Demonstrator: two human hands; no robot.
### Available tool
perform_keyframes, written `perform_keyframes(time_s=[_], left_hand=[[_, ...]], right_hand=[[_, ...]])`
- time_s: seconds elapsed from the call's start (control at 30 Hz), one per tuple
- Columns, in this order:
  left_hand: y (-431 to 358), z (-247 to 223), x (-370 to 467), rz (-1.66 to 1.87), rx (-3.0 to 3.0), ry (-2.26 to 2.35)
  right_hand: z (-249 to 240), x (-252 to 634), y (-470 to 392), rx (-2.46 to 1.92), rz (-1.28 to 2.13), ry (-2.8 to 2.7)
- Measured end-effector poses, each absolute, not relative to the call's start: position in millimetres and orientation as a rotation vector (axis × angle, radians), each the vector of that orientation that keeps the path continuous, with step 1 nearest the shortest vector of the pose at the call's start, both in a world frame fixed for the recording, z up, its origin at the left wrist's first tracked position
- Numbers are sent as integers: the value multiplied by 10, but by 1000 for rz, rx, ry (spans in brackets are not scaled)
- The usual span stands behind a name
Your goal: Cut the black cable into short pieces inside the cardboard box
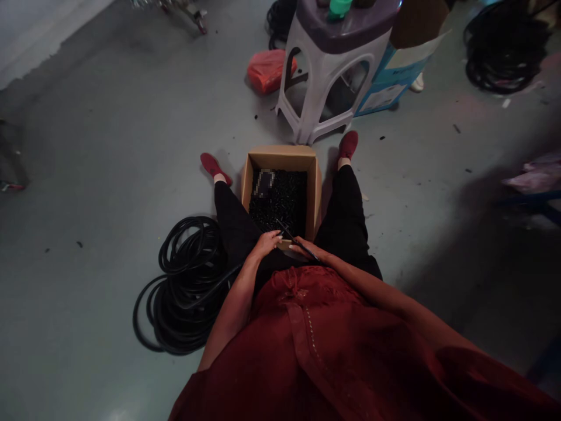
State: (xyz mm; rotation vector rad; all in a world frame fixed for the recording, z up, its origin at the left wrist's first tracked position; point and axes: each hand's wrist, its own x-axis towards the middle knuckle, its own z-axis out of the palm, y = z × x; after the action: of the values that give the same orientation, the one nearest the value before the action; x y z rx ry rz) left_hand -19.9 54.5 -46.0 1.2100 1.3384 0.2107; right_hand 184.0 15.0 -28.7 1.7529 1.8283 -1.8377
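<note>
Over the near edge of a cardboard box (312,196), both hands are close together. My left hand (266,243) is closed, its fingertips pinching what looks like the end of a black hose. More of that hose lies in a coil (186,292) on the floor at the left, and a length of it runs up under my left forearm. My right hand (307,249) is wrapped round dark scissors (290,234), whose slim blades point up and left past my left fingertips. Many small black pieces (284,196) fill the bottom of the box. A pixelated dark patch hides something on them.
A stool (307,88) with a purple seat stands just beyond the box, a green-capped item on it. Near it are a red plastic bag (265,70) and a blue carton (385,85). Another black coil (504,52) lies at the far right. My legs flank the box.
</note>
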Motion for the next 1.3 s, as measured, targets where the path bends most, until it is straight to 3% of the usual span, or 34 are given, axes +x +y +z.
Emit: perform_keyframes(time_s=[0.83,1.1,1.3], left_hand=[[570,-482,-200,212,1240,1352],[575,-512,-202,219,1202,1378],[581,-475,-195,217,1167,1384]], right_hand=[[-426,1821,157,1807,-1493,1928],[-525,1809,172,1935,-1564,1901],[-651,1856,193,2155,-1823,1710]])
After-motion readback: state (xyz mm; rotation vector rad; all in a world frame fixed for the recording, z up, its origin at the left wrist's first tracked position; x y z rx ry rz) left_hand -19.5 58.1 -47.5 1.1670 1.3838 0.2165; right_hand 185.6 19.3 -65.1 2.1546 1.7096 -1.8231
